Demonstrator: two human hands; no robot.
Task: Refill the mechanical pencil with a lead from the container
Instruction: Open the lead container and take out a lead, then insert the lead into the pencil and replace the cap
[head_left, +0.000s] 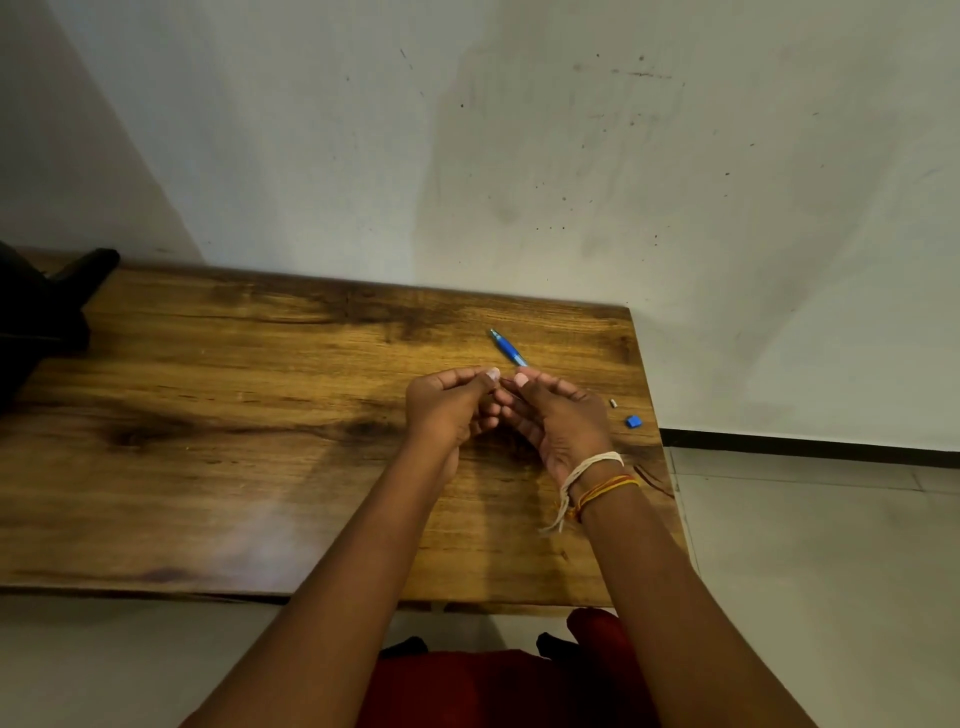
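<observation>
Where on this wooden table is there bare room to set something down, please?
The table is bare from the dark object at its far left across to the left hand, and along the near edge. It is crowded at the right: the blue pencil, both hands, right hand, a small white piece and blue cap.

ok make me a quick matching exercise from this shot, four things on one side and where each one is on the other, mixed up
Things:
1. blue mechanical pencil
2. blue cap
3. small white piece
4. thread bands

Places:
A. tied around the right wrist
B. on the table just beyond the fingertips, partly hidden by them
C. near the table's right edge, closest to that edge
D. right of the right hand, just behind and left of the blue cap

Pairs: 1-B, 2-C, 3-D, 4-A
</observation>
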